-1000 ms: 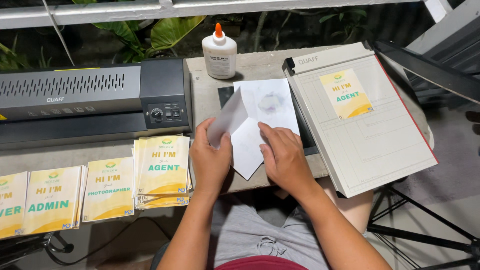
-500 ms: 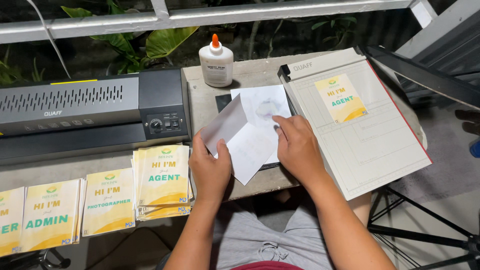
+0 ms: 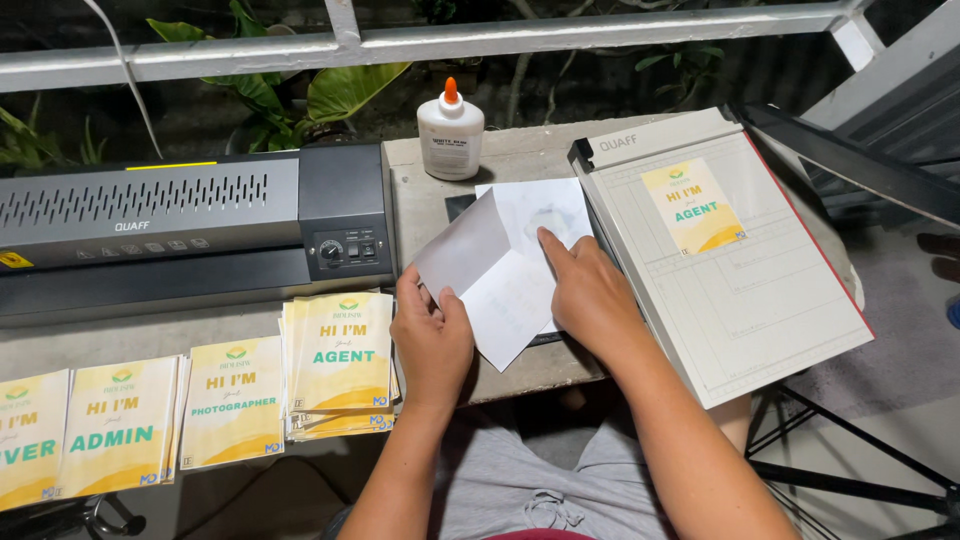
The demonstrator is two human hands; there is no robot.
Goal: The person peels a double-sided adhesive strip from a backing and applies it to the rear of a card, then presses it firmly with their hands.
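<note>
On concrete ledge [image 3: 440,205], folded white sheet [image 3: 505,270] lies diagonally, upper-right to lower-left.

- One view only, from a camera worn on the person's head.
- It looks steeply down and forward over the grey concrete table [image 3: 440,215], toward a white metal railing [image 3: 500,40] with green leaves behind.
- It sits close: both forearms enter from the bottom edge, the left hand [image 3: 432,335] and right hand [image 3: 590,295] near centre.
</note>
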